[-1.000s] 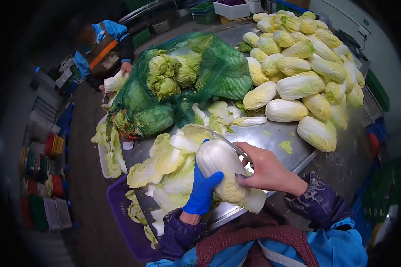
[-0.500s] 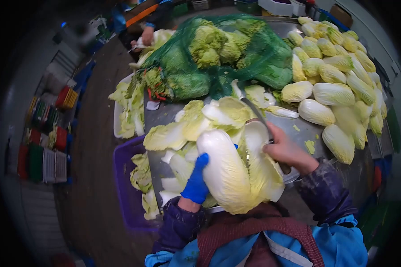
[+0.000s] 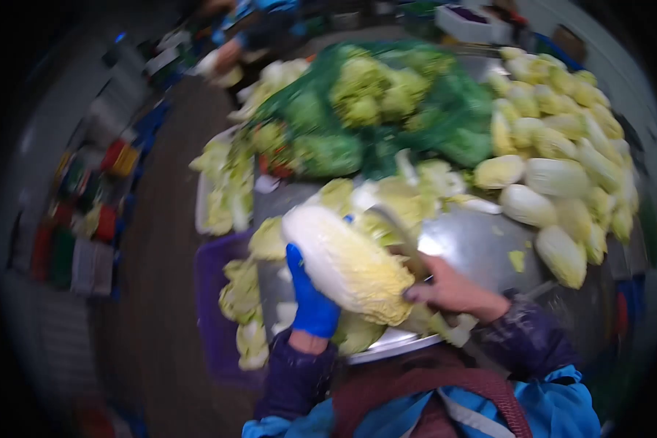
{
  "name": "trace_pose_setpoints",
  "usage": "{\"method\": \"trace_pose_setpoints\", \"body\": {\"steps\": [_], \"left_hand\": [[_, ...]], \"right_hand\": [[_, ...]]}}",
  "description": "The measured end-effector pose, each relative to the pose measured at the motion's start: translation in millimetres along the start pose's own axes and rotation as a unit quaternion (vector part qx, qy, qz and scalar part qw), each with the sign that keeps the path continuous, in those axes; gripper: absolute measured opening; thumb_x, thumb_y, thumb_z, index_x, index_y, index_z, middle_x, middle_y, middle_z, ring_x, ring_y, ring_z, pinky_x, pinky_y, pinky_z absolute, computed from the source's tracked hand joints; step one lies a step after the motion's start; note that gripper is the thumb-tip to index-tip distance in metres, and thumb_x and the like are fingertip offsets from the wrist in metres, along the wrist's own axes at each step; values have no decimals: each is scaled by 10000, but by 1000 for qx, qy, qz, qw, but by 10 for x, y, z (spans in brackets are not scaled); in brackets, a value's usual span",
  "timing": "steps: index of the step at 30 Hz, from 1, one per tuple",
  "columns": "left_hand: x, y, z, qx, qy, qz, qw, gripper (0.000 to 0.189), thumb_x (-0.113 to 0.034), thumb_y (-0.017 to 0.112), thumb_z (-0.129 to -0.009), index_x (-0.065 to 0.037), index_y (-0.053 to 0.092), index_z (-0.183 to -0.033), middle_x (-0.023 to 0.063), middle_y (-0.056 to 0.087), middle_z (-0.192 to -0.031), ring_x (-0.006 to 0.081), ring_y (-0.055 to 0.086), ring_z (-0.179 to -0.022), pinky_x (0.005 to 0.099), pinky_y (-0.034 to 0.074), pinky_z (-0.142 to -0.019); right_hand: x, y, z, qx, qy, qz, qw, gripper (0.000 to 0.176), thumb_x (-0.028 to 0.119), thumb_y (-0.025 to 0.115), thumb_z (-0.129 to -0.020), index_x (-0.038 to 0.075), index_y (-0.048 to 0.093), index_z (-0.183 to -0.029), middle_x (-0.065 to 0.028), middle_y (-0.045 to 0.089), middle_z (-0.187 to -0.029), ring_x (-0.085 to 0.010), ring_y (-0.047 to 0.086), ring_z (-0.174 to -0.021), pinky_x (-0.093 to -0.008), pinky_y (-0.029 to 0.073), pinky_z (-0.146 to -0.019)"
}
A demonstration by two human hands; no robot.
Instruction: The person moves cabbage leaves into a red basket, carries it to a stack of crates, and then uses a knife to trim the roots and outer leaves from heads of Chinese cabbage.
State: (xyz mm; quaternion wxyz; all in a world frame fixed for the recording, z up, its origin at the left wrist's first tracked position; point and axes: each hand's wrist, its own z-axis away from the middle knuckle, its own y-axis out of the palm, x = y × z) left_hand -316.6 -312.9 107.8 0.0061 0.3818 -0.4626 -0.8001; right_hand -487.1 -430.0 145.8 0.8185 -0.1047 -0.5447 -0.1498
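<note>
A pale napa cabbage (image 3: pixel 347 263) lies tilted in my left hand (image 3: pixel 312 301), which wears a blue glove and supports it from the left side. My bare right hand (image 3: pixel 452 288) is closed round a curved knife (image 3: pixel 398 228) at the cabbage's right side, its thumb near the leafy end. The blade points up and left, blurred by motion. Below the right hand hangs a loose leaf piece (image 3: pixel 452 328). Cut-off leaves (image 3: pixel 394 204) lie on the metal table (image 3: pixel 452 244) behind the cabbage.
Many napa cabbages (image 3: pixel 555 175) are piled at the right. A green net bag (image 3: pixel 376 146) of cabbages stands at the back. Leaves fill a white tray (image 3: pixel 206 182) and a purple crate (image 3: pixel 215 314) at the left. Another person's hand (image 3: pixel 228 57) holds something pale at the back left.
The cabbage has moved left and tilted further, and the big outer leaf at its right has come away. The knife and my right hand are lower. The other person's hand has moved left.
</note>
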Motion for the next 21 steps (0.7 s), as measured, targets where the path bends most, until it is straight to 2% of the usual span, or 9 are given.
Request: {"method": "trace_pose_setpoints", "body": {"steps": [2, 4, 6, 10, 12, 13, 16, 17, 21], "left_hand": [[132, 61, -53, 45, -31, -5, 998, 669, -512, 436, -870, -88, 278, -1364, 128, 348, -1373, 323, 357, -1235, 456, 273, -1050], [271, 82, -127, 160, -89, 39, 982, 675, -517, 435, -869, -89, 276, -1366, 123, 350, -1371, 316, 351, -1240, 471, 263, -1048], [382, 150, -169, 141, -154, 59, 976, 688, -523, 431, -870, -95, 254, -1379, 124, 332, -1384, 315, 341, -1248, 490, 254, -1043], [702, 254, -311, 166, -210, 82, 960, 687, -519, 432, -871, -116, 236, -1392, 122, 362, -1358, 294, 382, -1215, 473, 303, -1013], [784, 378, -317, 268, -208, -125, 932, 599, -519, 382, -891, -167, 306, -1370, 82, 417, -1298, 246, 456, -1129, 463, 346, -978], [821, 484, -267, 252, -194, -186, 930, 541, -462, 403, -901, -196, 321, -1364, 61, 473, -1217, 188, 489, -1044, 399, 405, -899], [944, 410, -351, 236, -217, -293, 901, 517, -385, 428, -899, -197, 317, -1367, 55, 484, -1218, 186, 491, -1040, 362, 412, -854], [983, 394, -369, 217, -231, -298, 900, 701, -453, 562, -806, -129, 290, -1366, 67, 489, -1230, 187, 516, -1039, 347, 398, -875], [1170, 410, -495, 194, -263, -387, 862, 774, -441, 616, -761, -131, 266, -1378, 64, 474, -1255, 190, 512, -1048, 371, 380, -901]], "right_hand": [[-160, 29, -25, -16, -64, -26, 997, 772, 284, 701, -731, 41, 286, -1335, -107, 572, -1020, -84, 526, -592, -211, 429, -445], [-261, -68, 72, -38, -10, -109, 993, 754, 306, 696, -734, 56, 301, -1325, -83, 573, -966, -77, 507, -525, -198, 419, -415], [-424, -243, 204, -5, -8, -217, 976, 732, 328, 683, -742, 64, 313, -1316, -60, 575, -926, -71, 521, -573, -188, 410, -393], [-763, -403, 451, -128, -49, -400, 906, 569, 313, 637, -792, 3, 420, -1216, -39, 592, -943, -77, 551, -715, -213, 465, -481], [-1057, -624, 562, -168, -81, -409, 893, 479, 287, 620, -812, -5, 469, -1160, -49, 596, -979, -81, 571, -760, -233, 496, -551], [-1073, -758, 681, -237, -91, -399, 881, 464, 289, 616, -817, 1, 476, -1152, -55, 603, -970, -88, 586, -766, -231, 500, -541], [-1192, -1277, 1064, -371, -95, -367, 848, 456, 300, 622, -819, 10, 485, -1143, -73, 629, -919, -104, 623, -706, -205, 489, -464], [-1096, -1456, 1257, -387, -83, -340, 853, 463, 300, 626, -818, 10, 483, -1149, -84, 638, -907, -106, 623, -651, -193, 474, -425], [-739, -2012, 1685, -416, -114, -290, 855, 517, 310, 636, -808, 7, 465, -1190, -146, 639, -974, -114, 631, -606, -188, 471, -393]]}}
